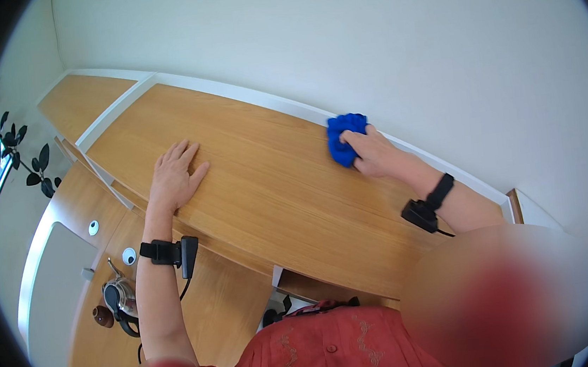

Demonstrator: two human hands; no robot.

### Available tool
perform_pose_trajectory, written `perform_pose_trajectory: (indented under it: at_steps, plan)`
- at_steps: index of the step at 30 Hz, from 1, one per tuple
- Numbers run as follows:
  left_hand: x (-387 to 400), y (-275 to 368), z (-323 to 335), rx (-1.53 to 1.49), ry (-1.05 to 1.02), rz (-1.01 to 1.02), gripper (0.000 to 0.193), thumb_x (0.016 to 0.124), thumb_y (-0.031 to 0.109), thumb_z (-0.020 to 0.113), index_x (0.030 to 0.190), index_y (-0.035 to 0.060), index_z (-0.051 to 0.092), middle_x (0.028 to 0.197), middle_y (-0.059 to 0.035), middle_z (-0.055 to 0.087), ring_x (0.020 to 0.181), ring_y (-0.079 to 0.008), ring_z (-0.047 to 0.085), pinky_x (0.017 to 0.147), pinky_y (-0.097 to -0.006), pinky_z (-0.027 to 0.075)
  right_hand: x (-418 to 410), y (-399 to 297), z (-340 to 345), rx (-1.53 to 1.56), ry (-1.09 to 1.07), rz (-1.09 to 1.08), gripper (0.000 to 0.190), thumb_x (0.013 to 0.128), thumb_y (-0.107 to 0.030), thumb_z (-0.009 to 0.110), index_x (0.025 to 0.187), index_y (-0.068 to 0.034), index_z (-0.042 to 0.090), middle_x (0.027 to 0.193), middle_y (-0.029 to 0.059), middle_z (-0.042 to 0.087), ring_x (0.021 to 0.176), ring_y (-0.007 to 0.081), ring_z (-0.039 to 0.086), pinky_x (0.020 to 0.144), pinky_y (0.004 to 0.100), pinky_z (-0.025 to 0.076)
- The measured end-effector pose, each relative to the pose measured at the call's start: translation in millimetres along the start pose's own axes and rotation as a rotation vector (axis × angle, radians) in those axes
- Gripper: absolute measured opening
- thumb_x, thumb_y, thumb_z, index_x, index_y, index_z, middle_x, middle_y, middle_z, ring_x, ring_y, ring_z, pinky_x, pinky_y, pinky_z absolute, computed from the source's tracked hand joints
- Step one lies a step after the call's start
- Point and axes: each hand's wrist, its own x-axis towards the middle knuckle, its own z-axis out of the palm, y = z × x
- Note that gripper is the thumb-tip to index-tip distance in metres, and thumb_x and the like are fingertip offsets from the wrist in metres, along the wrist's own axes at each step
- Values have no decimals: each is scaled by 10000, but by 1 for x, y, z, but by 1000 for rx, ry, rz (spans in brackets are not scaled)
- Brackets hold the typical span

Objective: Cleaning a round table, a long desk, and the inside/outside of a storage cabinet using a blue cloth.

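My right hand (370, 149) grips a crumpled blue cloth (347, 138) and presses it on a wooden shelf top (250, 172), close to the white rim along the wall. Some of the cloth is covered by my fingers. My left hand (177, 174) rests palm down near the shelf's front edge, fingers apart, holding nothing. Each wrist wears a black strap with a small black device and a cable.
A white divider (116, 109) crosses the shelf top at the left. Below left, a kettle (119, 296) and a small brown pot (103, 316) stand on a lower wooden surface (219, 291). A dark-leaved plant (11, 139) is by the window. A pale wall borders the shelf.
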Motion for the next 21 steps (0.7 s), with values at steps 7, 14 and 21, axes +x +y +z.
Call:
perform_pose_trajectory:
  at_steps: [7, 14, 21]
  plan:
    - [4, 0, 3, -35, 10, 27, 545, 920, 427, 523, 1320, 57, 538, 1425, -155, 458, 1360, -300, 360, 1125, -404, 271, 44, -27, 29, -151, 145, -70, 320, 835, -137, 554, 1146, -79, 509, 1010, 157, 644, 936, 392, 544, 870, 455, 418]
    - [1, -4, 4, -45, 11, 31, 535, 923, 419, 524, 1305, 45, 550, 1423, -161, 459, 1352, -310, 371, 1124, -405, 273, -17, -11, 18, -99, 4, 39, 434, 868, -206, 617, 1268, -86, 499, 1099, 133, 637, 952, 362, 538, 850, 440, 443]
    - [1, 1, 4, -101, 168, -1, 468, 924, 314, 565, 1286, 18, 552, 1402, -220, 456, 1301, -378, 417, 1075, -430, 352, -77, 26, -7, -110, -145, 253, 327, 843, -193, 623, 1146, -93, 550, 961, 164, 662, 902, 374, 620, 771, 467, 504]
